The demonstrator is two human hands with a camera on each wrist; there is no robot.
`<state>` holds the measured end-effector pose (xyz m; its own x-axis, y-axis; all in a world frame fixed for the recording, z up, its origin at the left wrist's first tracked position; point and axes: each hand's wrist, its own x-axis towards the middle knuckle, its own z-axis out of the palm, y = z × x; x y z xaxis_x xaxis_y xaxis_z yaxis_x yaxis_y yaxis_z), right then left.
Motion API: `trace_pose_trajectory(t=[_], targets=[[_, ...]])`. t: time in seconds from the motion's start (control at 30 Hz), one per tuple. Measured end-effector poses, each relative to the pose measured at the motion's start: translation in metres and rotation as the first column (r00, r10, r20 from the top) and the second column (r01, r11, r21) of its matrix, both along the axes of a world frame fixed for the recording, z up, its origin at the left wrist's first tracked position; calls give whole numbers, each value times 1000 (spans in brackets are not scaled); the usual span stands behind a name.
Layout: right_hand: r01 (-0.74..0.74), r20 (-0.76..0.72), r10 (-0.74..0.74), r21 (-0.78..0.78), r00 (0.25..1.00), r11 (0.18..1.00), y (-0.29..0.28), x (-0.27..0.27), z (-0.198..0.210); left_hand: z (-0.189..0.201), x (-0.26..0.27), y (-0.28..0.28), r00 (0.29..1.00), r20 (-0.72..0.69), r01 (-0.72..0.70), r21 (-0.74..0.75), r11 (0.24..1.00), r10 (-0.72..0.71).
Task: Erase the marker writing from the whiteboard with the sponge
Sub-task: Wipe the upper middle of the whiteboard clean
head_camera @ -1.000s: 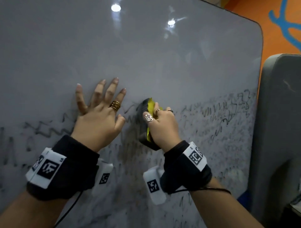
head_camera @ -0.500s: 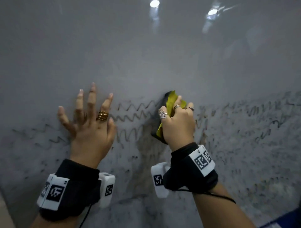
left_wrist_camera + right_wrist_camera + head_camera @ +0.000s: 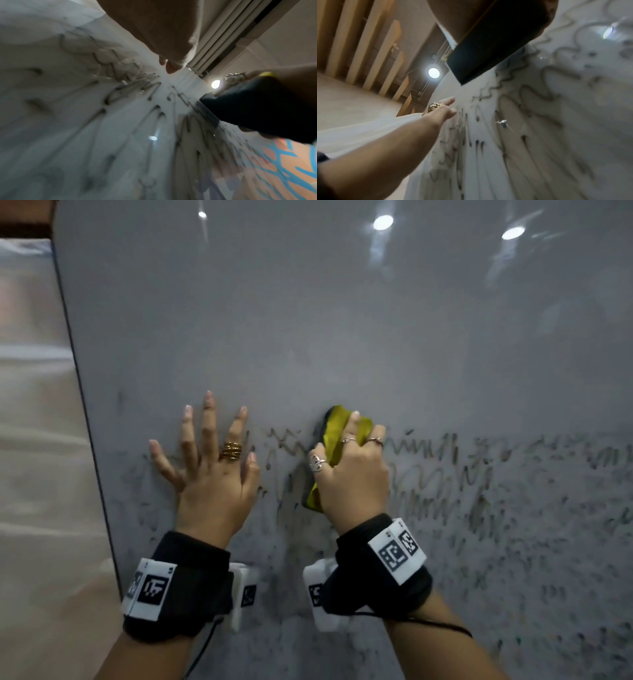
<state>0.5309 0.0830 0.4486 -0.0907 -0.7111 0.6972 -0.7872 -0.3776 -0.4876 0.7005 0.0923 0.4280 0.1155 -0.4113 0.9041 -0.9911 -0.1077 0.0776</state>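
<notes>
A grey whiteboard (image 3: 342, 320) fills the head view, with smeared black marker writing (image 3: 445, 474) across its lower half. My right hand (image 3: 349, 470) grips a yellow sponge with a dark scrubbing face (image 3: 334, 429) and presses it against the board at the top line of the scribbles. My left hand (image 3: 212, 467) lies flat on the board to the sponge's left, fingers spread. In the left wrist view the sponge's dark face (image 3: 257, 108) meets the board beside the writing (image 3: 120, 94). The right wrist view shows the sponge (image 3: 488, 54) from below and my left hand (image 3: 443, 109).
The board's left edge (image 3: 89, 440) runs down just left of my left hand, with a pale wall (image 3: 34, 440) beyond it. The board's upper half carries no writing, only reflected ceiling lights (image 3: 383, 222).
Both hands and the sponge have travelled left along the board; its left edge has come into view and the right edge has gone out. The sponge stays in my right hand.
</notes>
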Motion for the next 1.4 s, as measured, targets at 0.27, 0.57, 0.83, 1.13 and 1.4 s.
trace_pose_trajectory(t=[0.27,0.57,0.83,1.13,1.4], targets=[[129,189,-126,-3,974,992,-14,-64,-14,-13,51,10,984,-168,-84,-130,988,62],[-88,-246,51,-142,968,986,-8,16,-16,-39,86,-4,942,-332,-22,-199,980,-47],[-52,-406,-141,-430,903,902,-24,-11,-21,-41,99,-5,947,-287,61,-277,959,-143],[-209,-574,-163,-526,803,825,-13,39,-3,-41,119,8,794,-429,277,-374,885,-430],[-375,-683,-97,-507,724,776,-3,82,16,-53,143,4,423,-622,472,-470,746,-659]])
